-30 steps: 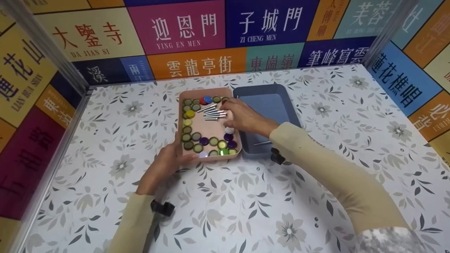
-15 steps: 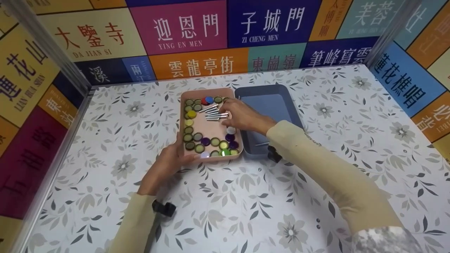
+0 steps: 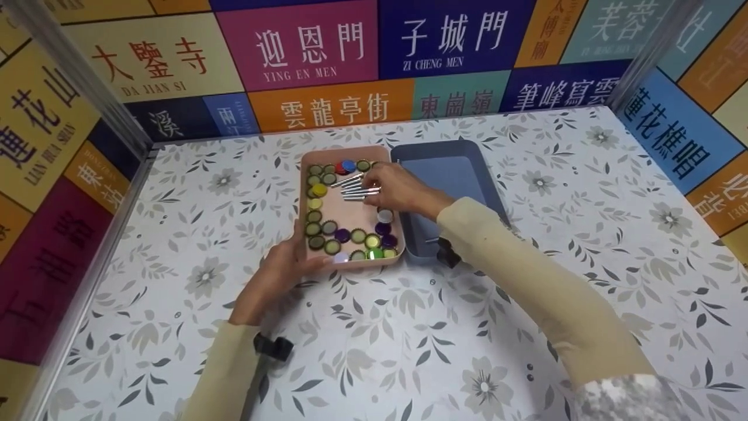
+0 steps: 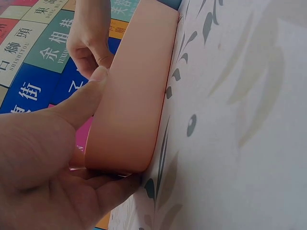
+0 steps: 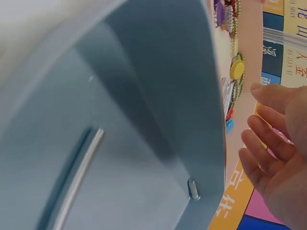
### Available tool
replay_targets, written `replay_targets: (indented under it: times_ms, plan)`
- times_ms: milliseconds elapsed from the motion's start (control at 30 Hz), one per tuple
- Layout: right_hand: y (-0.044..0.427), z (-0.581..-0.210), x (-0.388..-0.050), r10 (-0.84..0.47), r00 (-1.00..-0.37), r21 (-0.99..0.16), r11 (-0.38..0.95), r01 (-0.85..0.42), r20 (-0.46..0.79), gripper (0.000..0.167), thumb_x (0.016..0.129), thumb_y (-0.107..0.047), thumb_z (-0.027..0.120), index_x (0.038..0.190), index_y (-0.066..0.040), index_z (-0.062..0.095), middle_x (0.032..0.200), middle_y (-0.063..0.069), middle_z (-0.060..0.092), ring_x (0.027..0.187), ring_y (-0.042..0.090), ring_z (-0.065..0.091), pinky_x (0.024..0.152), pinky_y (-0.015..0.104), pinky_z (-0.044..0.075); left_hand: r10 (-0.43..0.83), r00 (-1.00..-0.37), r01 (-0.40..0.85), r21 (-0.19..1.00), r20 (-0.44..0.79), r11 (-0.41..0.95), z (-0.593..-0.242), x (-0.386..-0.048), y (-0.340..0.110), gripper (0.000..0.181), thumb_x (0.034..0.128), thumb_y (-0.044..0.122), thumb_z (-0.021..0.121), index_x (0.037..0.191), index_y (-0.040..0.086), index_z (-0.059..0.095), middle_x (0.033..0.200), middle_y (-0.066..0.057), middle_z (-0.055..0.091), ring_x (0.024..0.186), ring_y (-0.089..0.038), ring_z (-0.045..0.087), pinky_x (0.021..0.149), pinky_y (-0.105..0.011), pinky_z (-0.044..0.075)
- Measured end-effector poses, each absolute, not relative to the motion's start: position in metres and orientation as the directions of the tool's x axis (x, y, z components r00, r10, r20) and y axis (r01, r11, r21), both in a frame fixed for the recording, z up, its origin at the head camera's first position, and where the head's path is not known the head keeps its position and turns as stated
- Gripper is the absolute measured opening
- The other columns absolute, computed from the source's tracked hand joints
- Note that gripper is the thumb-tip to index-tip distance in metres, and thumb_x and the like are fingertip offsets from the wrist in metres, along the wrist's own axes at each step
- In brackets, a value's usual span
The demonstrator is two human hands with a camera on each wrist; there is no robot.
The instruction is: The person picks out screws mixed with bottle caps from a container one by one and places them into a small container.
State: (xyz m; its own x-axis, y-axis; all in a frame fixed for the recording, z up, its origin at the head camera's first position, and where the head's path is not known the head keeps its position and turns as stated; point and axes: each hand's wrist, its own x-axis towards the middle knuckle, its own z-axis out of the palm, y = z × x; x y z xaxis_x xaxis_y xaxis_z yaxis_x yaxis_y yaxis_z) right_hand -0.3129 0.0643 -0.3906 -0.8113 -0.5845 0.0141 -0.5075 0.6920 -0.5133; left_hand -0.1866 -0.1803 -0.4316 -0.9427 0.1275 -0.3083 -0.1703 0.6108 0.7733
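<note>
A pink tray [image 3: 355, 215] holds bottle caps [image 3: 357, 235] along its sides and several silver rods [image 3: 352, 188] fanned out near its upper middle. My left hand [image 3: 283, 260] grips the tray's near left corner; in the left wrist view, the left hand [image 4: 53, 153] has its thumb at the rim and fingers around the pink wall [image 4: 129, 96]. Over the tray's right side is my right hand [image 3: 400, 187], beside the rods' right ends. In the right wrist view, the right hand [image 5: 283, 143] has its thumb and bent fingers apart, nothing visible between them.
A blue-grey tray [image 3: 444, 169] stands against the pink tray's right side. Inside it, the right wrist view shows a silver rod [image 5: 79, 177] and another small shiny piece [image 5: 193, 189] near a corner. Printed panels [image 3: 327, 108] rise behind the flowered tabletop [image 3: 374, 351].
My right hand has shifted slightly left and its fingertips are nearer the rods. My left hand keeps its grip on the pink tray's corner.
</note>
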Motion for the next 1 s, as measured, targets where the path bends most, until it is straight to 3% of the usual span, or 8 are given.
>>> replay_targets:
  times_ms: [233, 633, 1000]
  plan:
    - [0.057, -0.392, -0.313, -0.492, -0.868, -0.616, 0.703, -0.355, -0.062, 0.035, 0.089, -0.019, 0.076, 0.118, -0.001, 0.071, 0.121, 0.015, 0.069, 0.109, 0.028, 0.067, 0.096, 0.042, 0.055, 0.123, -0.946, -0.163, 0.769, -0.299, 0.619, -0.431, -0.186, -0.18, 0.106, 0.0901, 0.038, 0.074, 0.161, 0.029, -0.005, 0.16, -0.006, 0.041, 0.142, -0.023, 0.045, 0.124, -0.044, 0.029]
    - [0.052, -0.391, -0.317, -0.444, -0.892, -0.639, 0.712, -0.292, -0.086, 0.034, 0.088, -0.015, 0.076, 0.117, 0.001, 0.072, 0.12, 0.018, 0.071, 0.11, 0.03, 0.066, 0.095, 0.043, 0.055, 0.129, -0.954, -0.118, 0.736, -0.27, 0.667, -0.432, -0.186, -0.18, 0.103, 0.0919, 0.035, 0.072, 0.162, 0.026, -0.002, 0.156, -0.01, 0.047, 0.142, -0.029, 0.046, 0.121, -0.047, 0.034]
    - [0.046, -0.39, -0.322, -0.394, -0.913, -0.674, 0.703, -0.228, -0.102, 0.032, 0.089, -0.016, 0.074, 0.116, 0.0, 0.073, 0.117, 0.015, 0.073, 0.11, 0.03, 0.067, 0.096, 0.044, 0.055, 0.113, -0.942, -0.168, 0.733, -0.317, 0.659, -0.429, -0.187, -0.18, 0.105, 0.0913, 0.036, 0.073, 0.161, 0.029, -0.005, 0.16, -0.008, 0.041, 0.144, -0.028, 0.044, 0.122, -0.046, 0.033]
